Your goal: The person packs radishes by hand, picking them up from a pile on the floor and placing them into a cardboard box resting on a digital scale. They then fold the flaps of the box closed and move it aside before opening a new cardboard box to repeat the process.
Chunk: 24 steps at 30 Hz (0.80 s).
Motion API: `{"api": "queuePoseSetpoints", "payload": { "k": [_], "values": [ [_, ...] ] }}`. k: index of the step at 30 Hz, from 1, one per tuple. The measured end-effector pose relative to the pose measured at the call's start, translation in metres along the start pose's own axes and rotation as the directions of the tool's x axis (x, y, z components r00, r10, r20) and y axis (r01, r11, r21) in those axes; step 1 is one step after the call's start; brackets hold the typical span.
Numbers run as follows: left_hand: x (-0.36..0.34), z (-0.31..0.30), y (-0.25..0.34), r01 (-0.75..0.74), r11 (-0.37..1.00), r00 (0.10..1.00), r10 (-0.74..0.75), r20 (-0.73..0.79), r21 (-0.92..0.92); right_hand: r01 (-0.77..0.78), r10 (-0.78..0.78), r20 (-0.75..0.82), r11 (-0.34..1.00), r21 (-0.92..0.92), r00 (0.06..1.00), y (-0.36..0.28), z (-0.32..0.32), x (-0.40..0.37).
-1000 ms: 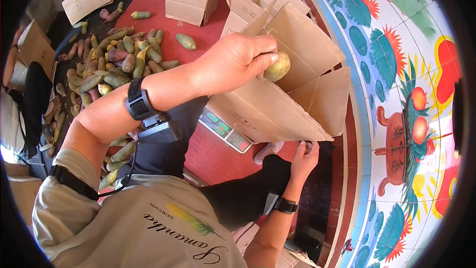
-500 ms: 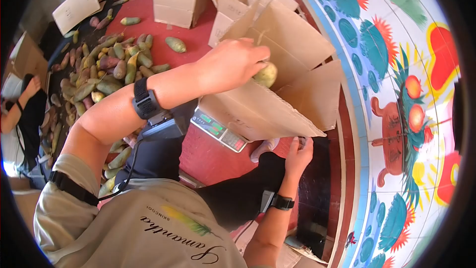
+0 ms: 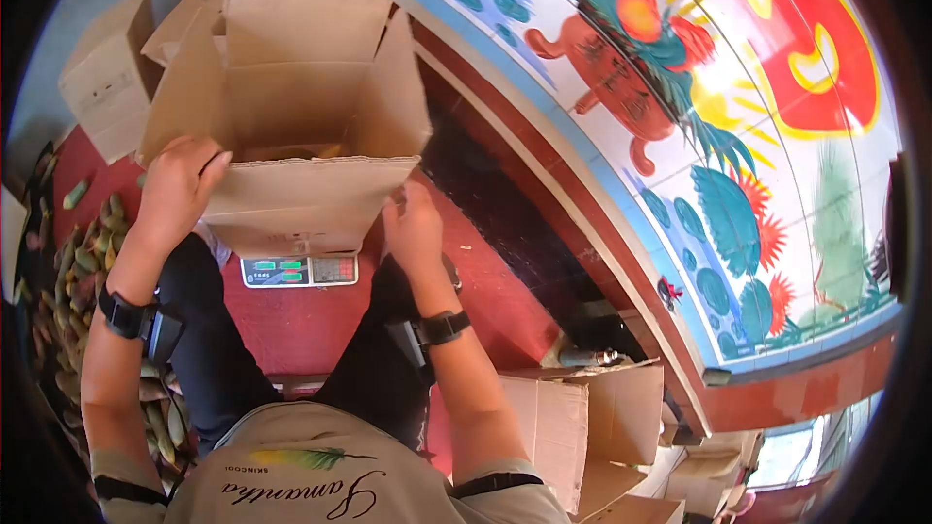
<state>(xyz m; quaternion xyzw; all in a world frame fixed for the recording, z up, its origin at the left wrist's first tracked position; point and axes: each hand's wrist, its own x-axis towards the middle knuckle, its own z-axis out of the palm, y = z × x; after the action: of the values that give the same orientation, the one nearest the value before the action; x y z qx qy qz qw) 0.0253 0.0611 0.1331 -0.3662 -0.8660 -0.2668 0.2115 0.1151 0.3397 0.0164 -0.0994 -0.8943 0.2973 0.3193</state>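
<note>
An open cardboard box (image 3: 306, 180) stands on a digital scale (image 3: 301, 272) in front of me, its flaps raised. My left hand (image 3: 180, 184) grips the box's near-left edge, thumb over the top. At the near-right corner, my right hand (image 3: 413, 223) is closed against the cardboard, its fingertips partly hidden behind the side. Deep inside the box a sliver of something yellowish-brown shows; the near flap hides most of the contents. The scale's green displays and keypad show below the box.
Oblong green and reddish produce (image 3: 73, 296) lies heaped on the floor at left. Other cardboard boxes stand at far left (image 3: 112, 73) and near right (image 3: 607, 417). A raised ledge (image 3: 553, 199) and painted tile wall (image 3: 777, 136) run along the right.
My left hand has let go of a greenish oblong piece inside the box and now grips the box edge. My right hand stays at the box corner. The view has turned rightward.
</note>
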Motion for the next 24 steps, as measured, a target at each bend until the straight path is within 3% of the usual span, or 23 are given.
{"api": "queuePoseSetpoints", "payload": {
  "k": [5,9,11,13,17,20,22,24],
  "values": [
    [-0.002,0.0,0.004,-0.099,0.993,0.995,0.099,-0.001,0.065,0.022,-0.022,0.01,0.999,-0.026,1.0,0.007,0.004,0.0],
    [-0.007,-0.006,0.004,-0.088,0.994,0.996,0.089,-0.012,0.067,0.023,-0.023,-0.026,1.0,-0.006,0.999,0.005,0.003,0.0],
    [-0.014,-0.011,0.006,-0.1,0.992,0.995,0.102,-0.014,0.077,-0.032,0.031,0.034,0.999,0.013,0.999,0.001,-0.002,0.001],
    [-0.025,-0.018,0.01,-0.039,0.998,0.984,0.048,-0.174,0.053,-0.027,0.027,0.026,1.0,-0.007,0.999,0.002,-0.005,0.001],
    [-0.068,-0.037,-0.014,0.078,0.996,0.973,-0.064,-0.222,0.053,0.017,-0.017,0.011,1.0,-0.021,1.0,0.002,-0.007,0.0],
    [-0.113,-0.048,-0.043,0.248,0.969,0.942,-0.237,-0.235,0.015,0.056,-0.054,0.083,0.998,-0.015,0.995,0.005,-0.01,0.003],
    [-0.158,-0.05,-0.071,0.34,0.937,0.919,-0.313,-0.241,0.079,0.067,-0.07,0.042,0.996,0.059,0.997,0.007,-0.009,0.003],
    [-0.21,-0.047,-0.093,0.467,0.877,0.871,-0.433,-0.231,0.116,-0.012,0.007,0.088,0.998,0.057,0.996,0.006,-0.013,0.003]
  ]
}}
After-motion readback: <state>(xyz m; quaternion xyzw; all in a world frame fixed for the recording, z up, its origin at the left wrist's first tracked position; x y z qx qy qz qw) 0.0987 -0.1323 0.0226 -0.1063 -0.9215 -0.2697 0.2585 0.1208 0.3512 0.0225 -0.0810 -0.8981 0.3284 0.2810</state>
